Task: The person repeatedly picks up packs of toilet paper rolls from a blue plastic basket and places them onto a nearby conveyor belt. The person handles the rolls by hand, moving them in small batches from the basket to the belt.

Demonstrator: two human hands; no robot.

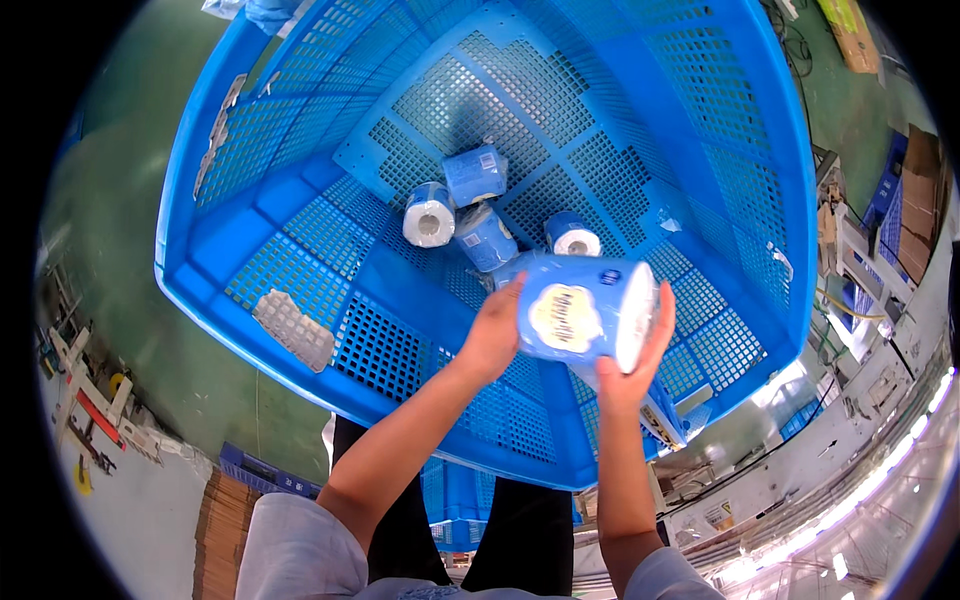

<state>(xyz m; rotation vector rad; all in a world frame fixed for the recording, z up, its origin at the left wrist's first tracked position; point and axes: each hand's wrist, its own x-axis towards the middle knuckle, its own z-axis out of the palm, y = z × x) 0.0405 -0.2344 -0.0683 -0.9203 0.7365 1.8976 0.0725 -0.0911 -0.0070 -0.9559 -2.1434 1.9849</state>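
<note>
Between my two hands I hold a paper roll (610,290) wrapped in blue plastic with a pale oval label, above the near side of a large blue plastic basket (560,105). My left hand (495,325) is closed against its left end. My right hand (638,355) grips the right end, with the thumb at the front and the fingers on the white end face. Several similar wrapped rolls lie in the basket: one roll (475,176), an end-on roll (430,217), a tilted roll (486,240) and another roll (573,236). One more is partly hidden behind the held roll.
The basket's mesh walls rise around the rolls, and its near rim runs beneath my forearms. Torn whitish label remnants (295,328) stick to the wall. Stacked cardboard (225,540) stands at lower left. Workbench equipment and cables (860,270) are at the right.
</note>
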